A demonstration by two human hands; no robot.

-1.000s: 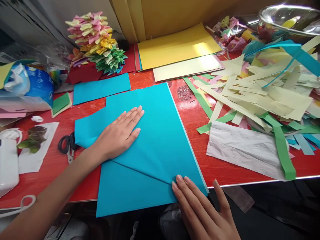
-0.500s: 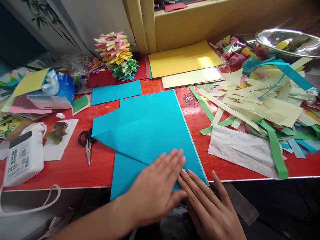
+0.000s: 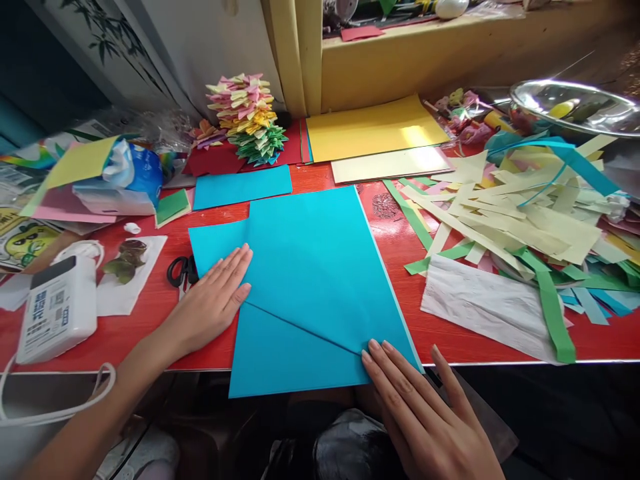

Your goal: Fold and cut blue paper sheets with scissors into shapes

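A large sheet of blue paper (image 3: 310,267) lies on the red table, its near edge jutting past the table's front. One flap is folded over it, with a slanting edge from left to lower right. My left hand (image 3: 213,300) rests flat on the flap's left corner, fingers stretched out. Flat on the lower right corner is my right hand (image 3: 415,400), its thumb or outer finger spread away. Black-handled scissors (image 3: 183,275) lie by the left hand, their blades mostly hidden behind it.
Cut paper strips (image 3: 510,207) pile up at the right beside a white tissue (image 3: 485,307). Behind stand a folded-paper tower (image 3: 247,120), yellow sheets (image 3: 375,130) and a blue strip (image 3: 245,187). A white device (image 3: 60,310) and tissue pack (image 3: 125,177) are at left. A metal bowl (image 3: 590,120) sits back right.
My left hand has slid from the sheet's lower middle to the flap's left corner, which now lies flatter. My right hand stays at the lower right corner. The view has shifted slightly.
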